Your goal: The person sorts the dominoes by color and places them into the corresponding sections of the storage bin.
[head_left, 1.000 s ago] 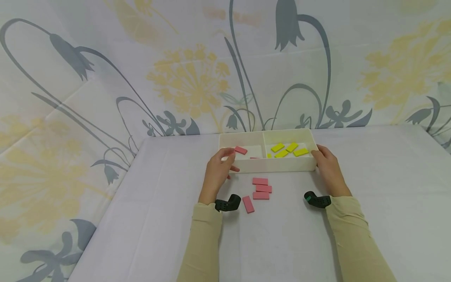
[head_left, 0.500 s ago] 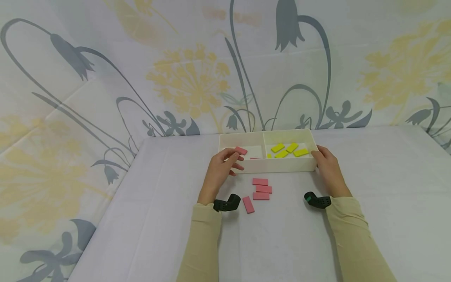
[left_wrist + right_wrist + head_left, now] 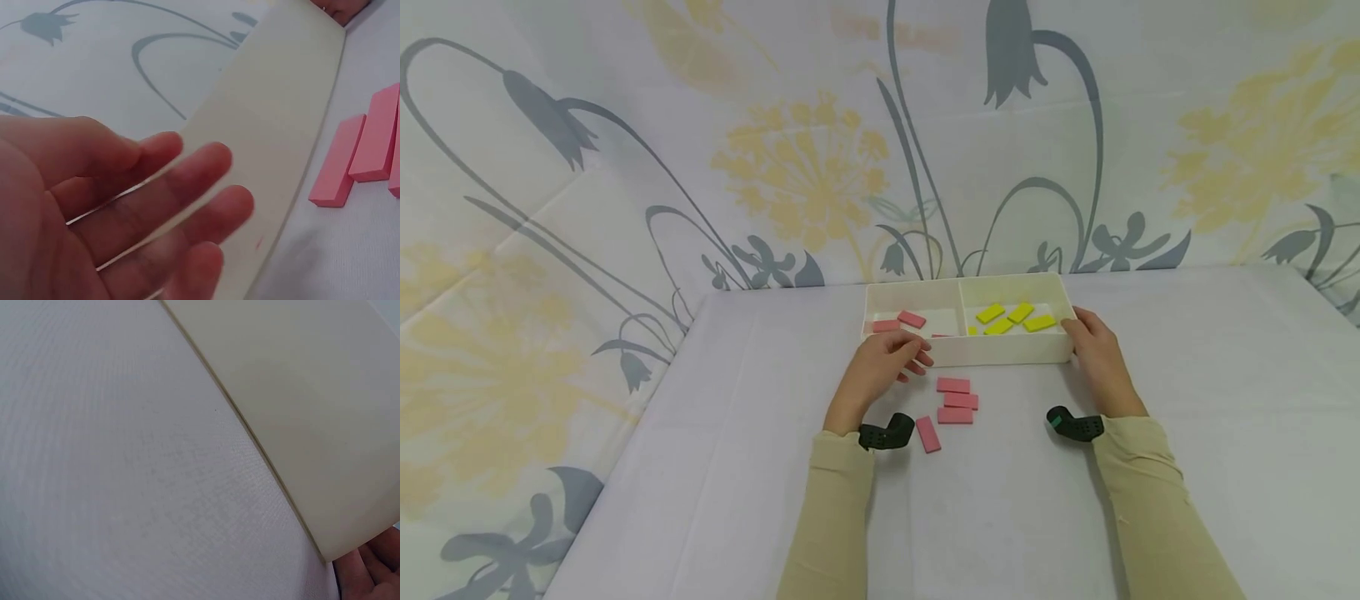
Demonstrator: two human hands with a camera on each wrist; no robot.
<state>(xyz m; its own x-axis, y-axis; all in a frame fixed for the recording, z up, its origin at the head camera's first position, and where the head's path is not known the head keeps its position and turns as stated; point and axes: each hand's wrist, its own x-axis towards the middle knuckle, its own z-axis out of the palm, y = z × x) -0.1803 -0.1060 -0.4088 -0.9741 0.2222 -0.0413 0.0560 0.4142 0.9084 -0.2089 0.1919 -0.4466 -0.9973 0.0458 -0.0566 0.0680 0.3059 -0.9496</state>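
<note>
A white two-compartment box [image 3: 992,352] stands on the table near the wall. Its left compartment has pink blocks [image 3: 912,319] in it, and yellow blocks [image 3: 991,313] lie in the right one. My left hand [image 3: 880,365] hovers in front of the box's left part, fingers loosely bent and nothing between them; the left wrist view shows the same hand [image 3: 131,206] beside the box's front wall [image 3: 269,119]. At the box's right end, my right hand [image 3: 1101,362] grips the corner, thumb on the near side; only some of its fingers [image 3: 375,569] show in the right wrist view.
Several flat pink blocks [image 3: 955,415] lie on the white-covered table [image 3: 985,517] between the forearms, just before the box. One slanted pink block [image 3: 928,434] is close to the left wrist's black camera [image 3: 887,432]. Behind the box rises a flower-patterned cloth [image 3: 820,192].
My left hand has drawn back from the left compartment, to the right and nearer me. A pink block at that compartment's left now shows. The right hand keeps its grip on the box.
</note>
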